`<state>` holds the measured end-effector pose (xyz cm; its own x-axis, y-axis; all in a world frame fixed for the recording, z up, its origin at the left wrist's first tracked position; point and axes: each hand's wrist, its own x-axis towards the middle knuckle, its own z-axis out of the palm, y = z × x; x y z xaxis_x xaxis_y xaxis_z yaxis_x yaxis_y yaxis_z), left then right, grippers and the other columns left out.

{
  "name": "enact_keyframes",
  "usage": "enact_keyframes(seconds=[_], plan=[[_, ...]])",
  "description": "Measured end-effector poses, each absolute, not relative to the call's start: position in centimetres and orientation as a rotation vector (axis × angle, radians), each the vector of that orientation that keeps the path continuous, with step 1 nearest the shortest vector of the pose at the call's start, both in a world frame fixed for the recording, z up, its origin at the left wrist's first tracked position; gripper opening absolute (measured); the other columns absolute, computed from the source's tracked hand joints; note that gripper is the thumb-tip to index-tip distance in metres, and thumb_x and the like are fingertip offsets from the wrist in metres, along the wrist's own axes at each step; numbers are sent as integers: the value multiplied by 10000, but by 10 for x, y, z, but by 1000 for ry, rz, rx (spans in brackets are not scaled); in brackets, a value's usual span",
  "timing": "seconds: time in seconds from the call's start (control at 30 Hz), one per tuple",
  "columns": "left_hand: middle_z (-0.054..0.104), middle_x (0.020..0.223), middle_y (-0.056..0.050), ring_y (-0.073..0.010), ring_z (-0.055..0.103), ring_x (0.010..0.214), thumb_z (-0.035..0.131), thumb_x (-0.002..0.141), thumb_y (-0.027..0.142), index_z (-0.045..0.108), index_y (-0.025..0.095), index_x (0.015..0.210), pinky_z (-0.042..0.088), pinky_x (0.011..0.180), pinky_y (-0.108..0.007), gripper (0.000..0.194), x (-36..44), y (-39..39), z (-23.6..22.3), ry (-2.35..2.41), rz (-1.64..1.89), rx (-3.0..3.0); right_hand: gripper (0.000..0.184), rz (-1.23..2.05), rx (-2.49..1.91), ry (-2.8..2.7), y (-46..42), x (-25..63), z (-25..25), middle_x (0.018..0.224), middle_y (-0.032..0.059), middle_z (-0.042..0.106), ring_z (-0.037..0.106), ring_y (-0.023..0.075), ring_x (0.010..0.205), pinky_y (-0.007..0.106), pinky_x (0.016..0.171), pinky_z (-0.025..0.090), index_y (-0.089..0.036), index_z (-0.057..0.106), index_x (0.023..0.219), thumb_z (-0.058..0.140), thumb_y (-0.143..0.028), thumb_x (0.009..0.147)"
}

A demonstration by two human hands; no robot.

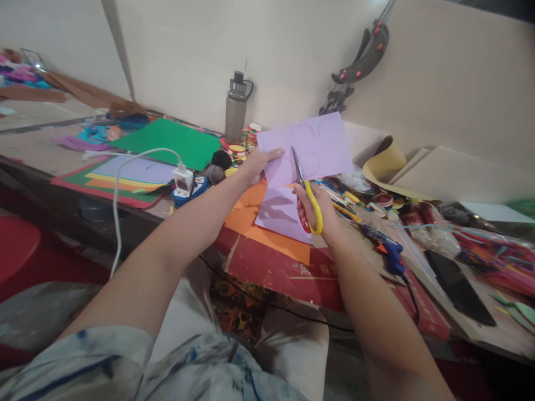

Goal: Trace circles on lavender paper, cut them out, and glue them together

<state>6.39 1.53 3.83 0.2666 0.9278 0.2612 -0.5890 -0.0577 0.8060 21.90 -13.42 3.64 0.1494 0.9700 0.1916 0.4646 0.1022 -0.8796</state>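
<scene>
My left hand (pixel 258 165) grips the left edge of a lilac paper sheet (pixel 321 146) with pencilled circles, holding it up above the table. My right hand (pixel 314 209) is closed around yellow-handled scissors (pixel 308 192). Their blades point up into the lower edge of the sheet. Under both hands lie another lilac sheet (pixel 281 214) and an orange sheet (pixel 251 217).
A grey bottle (pixel 236 107) stands by the wall. Green and stacked coloured papers (pixel 137 170) lie left, beside a white charger with cable (pixel 183 181). A blue glue gun (pixel 387 248), a black phone (pixel 457 287), tape rolls and paper scraps crowd the right side.
</scene>
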Motion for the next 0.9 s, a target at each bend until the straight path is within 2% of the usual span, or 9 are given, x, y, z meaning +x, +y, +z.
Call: enact_keyframes(seconds=[0.17,0.33,0.5,0.6,0.73,0.83,0.9], plan=[[866,1083,-91,-262,813,1079,969,739,193,781,179,1039,608,1146,-467,354,64,18,33,451,1253,1076,572,805,-1483,-1405,-132,224,37,601,-45,556,512,117,428,242,387,428,-240,612,943,726,-798,897],[860,1148,-125,-297,796,1171,987,715,245,796,162,1058,575,1170,-478,402,65,19,28,506,1293,1173,634,812,-1462,-1413,-128,231,31,589,-39,555,510,133,415,262,368,416,-240,632,955,719,-862,867],[848,1219,-149,-327,773,1248,954,742,321,796,153,1080,554,1197,-489,408,65,25,22,583,1351,1356,603,717,-1561,-1462,-122,238,26,589,-25,567,541,146,414,265,373,442,-220,658,948,669,-823,947],[847,1209,-157,-322,786,1209,910,761,251,784,139,1070,560,1182,-493,352,65,26,23,637,1340,1388,570,712,-1617,-1510,-119,241,26,591,-22,577,546,137,411,253,381,450,-209,658,958,641,-777,1002],[855,1113,-117,-279,804,1111,850,799,195,764,159,1040,605,1116,-451,258,67,25,28,566,1290,1195,495,723,-1642,-1510,-120,241,29,596,-37,562,519,116,408,231,376,427,-209,654,1001,643,-702,1045],[842,992,-116,-280,807,1036,848,801,197,748,157,942,634,1066,-441,177,68,27,30,557,1211,1062,430,757,-1588,-1485,-123,239,30,617,-52,549,496,103,421,217,380,405,-221,632,1024,652,-650,1060],[843,1004,-126,-283,805,1045,849,797,198,745,157,938,636,1061,-434,179,68,27,29,571,1195,1062,447,780,-1556,-1486,-124,238,31,633,-56,546,495,99,430,218,395,410,-226,622,1019,642,-671,1060]])
